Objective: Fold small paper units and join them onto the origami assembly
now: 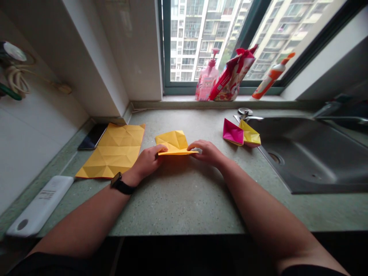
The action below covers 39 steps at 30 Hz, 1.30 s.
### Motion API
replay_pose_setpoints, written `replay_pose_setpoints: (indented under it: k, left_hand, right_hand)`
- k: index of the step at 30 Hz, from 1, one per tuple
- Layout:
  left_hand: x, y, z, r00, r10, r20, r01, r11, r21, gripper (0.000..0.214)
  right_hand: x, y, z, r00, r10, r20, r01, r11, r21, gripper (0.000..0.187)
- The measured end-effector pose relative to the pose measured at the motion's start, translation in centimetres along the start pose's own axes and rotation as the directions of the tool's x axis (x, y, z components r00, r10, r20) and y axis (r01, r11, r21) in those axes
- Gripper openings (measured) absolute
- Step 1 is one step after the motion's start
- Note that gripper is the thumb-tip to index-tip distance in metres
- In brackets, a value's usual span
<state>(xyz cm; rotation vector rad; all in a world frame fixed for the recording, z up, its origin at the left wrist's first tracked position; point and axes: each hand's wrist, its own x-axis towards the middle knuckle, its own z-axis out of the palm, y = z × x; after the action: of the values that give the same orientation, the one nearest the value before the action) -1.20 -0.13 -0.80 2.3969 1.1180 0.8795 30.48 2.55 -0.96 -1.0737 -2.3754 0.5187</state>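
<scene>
A partly folded sheet of yellow paper (pixel 174 142) is held over the counter in front of me, its near edge raised off the surface. My left hand (pixel 149 160) grips its left end, thumb on top and fingers beneath. At the right end my right hand (pixel 207 151) pinches the same near edge, with some fingertips hidden under the paper. Left of my hands lies a larger creased yellow sheet (pixel 115 149), opened flat. Toward the sink sit two folded paper boats, one magenta (pixel 232 132) and one yellow (pixel 249 134), touching each other.
A steel sink (pixel 322 153) is set into the counter (pixel 184 207) on the right. On the left lie a dark phone (pixel 92 137) and a white power bank (pixel 40 207). A pink pump bottle (pixel 207 80), a red bag (pixel 232 76) and an orange bottle (pixel 270 81) line the windowsill.
</scene>
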Motion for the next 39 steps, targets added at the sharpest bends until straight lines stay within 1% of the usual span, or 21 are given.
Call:
replay_pose_setpoints:
  k: [1,3,7,9,11,14,16,17,18,20,21,22,23,25,26,28,31,33,36,39]
  left_hand:
    - [0.0,0.0,0.0,1.0,0.004,-0.02,-0.004,1.0,-0.002,0.026]
    - [-0.1,0.0,0.1,0.998,-0.004,-0.068,0.004,1.0,-0.001,0.028]
    - [-0.5,0.0,0.5,0.986,-0.107,-0.129,0.111,0.993,0.028,0.026]
    - [-0.7,0.0,0.7,0.977,-0.149,-0.15,0.158,0.986,0.051,0.036]
    - [-0.7,0.0,0.9,0.972,-0.163,-0.167,0.177,0.982,0.072,0.05]
    - [-0.7,0.0,1.3,0.971,-0.166,-0.174,0.191,0.971,0.142,0.071]
    - [-0.6,0.0,1.5,0.974,-0.145,-0.176,0.184,0.956,0.23,0.079]
    - [-0.5,0.0,1.6,0.977,-0.122,-0.175,0.168,0.946,0.277,0.078]
    - [-0.4,0.0,1.7,0.981,-0.094,-0.167,0.144,0.937,0.318,0.072]
    - [-0.2,0.1,2.0,0.992,-0.028,-0.119,0.07,0.928,0.366,0.05]
    - [-0.1,0.1,2.1,0.997,0.006,-0.072,0.021,0.928,0.372,0.038]
    - [0.1,0.2,2.2,0.999,0.036,-0.016,-0.028,0.93,0.366,0.03]
    - [0.2,0.2,2.4,0.997,0.063,0.039,-0.073,0.933,0.352,0.026]
    - [0.4,0.3,2.6,0.987,0.099,0.125,-0.134,0.941,0.31,0.029]
    - [0.4,0.4,2.7,0.983,0.106,0.15,-0.146,0.946,0.289,0.029]
    - [0.4,0.6,2.8,0.979,0.107,0.171,-0.151,0.953,0.264,0.028]
    - [0.1,0.9,2.7,0.979,0.083,0.186,-0.135,0.949,0.285,0.026]
    - [-0.2,0.9,2.6,0.978,0.043,0.206,-0.109,0.942,0.318,0.028]
    - [-0.6,0.6,2.5,0.967,-0.027,0.253,-0.065,0.935,0.349,0.04]
    - [-0.9,0.2,2.6,0.959,-0.06,0.278,-0.05,0.927,0.371,0.048]
  right_hand:
    - [0.1,0.0,0.0,1.0,0.01,0.004,-0.011,1.0,0.009,0.01]
    - [0.1,0.0,0.0,0.999,0.037,0.002,-0.037,0.999,0.023,0.011]
    - [-0.1,-0.4,0.0,0.984,0.174,-0.023,-0.174,0.985,0.007,0.021]
    - [-0.2,-0.5,0.1,0.972,0.235,-0.027,-0.235,0.972,0.006,0.027]
    - [-0.3,-0.7,0.2,0.959,0.284,-0.026,-0.284,0.959,0.011,0.036]
    - [-0.3,-0.9,0.8,0.939,0.344,-0.032,-0.344,0.939,-0.016,0.054]
    - [-0.3,-1.1,1.2,0.924,0.371,-0.096,-0.378,0.923,-0.071,0.068]
    - [-0.3,-1.3,1.4,0.915,0.373,-0.155,-0.39,0.915,-0.105,0.072]
    - [-0.2,-1.4,1.5,0.906,0.36,-0.224,-0.396,0.908,-0.141,0.072]
    - [-0.2,-1.7,1.7,0.897,0.285,-0.337,-0.367,0.906,-0.21,0.06]
    - [-0.1,-1.9,1.7,0.905,0.232,-0.358,-0.329,0.913,-0.241,0.05]
    - [-0.1,-2.1,1.8,0.921,0.177,-0.347,-0.279,0.922,-0.269,0.041]
    - [0.0,-2.3,1.9,0.941,0.128,-0.314,-0.224,0.93,-0.291,0.035]
    - [0.1,-2.5,2.3,0.972,0.069,-0.223,-0.14,0.937,-0.321,0.029]
    - [0.1,-2.5,2.6,0.982,0.065,-0.176,-0.122,0.935,-0.334,0.028]
    - [0.1,-2.3,3.1,0.99,0.104,-0.096,-0.131,0.925,-0.356,0.031]
    - [0.1,-1.9,3.5,0.985,0.171,-0.008,-0.162,0.914,-0.372,0.035]
    - [0.1,-1.6,3.5,0.981,0.191,0.016,-0.172,0.914,-0.369,0.039]
    - [0.0,-1.2,3.5,0.977,0.209,0.038,-0.181,0.912,-0.367,0.048]
    - [-0.3,-1.0,3.6,0.973,0.225,0.058,-0.186,0.904,-0.386,0.053]
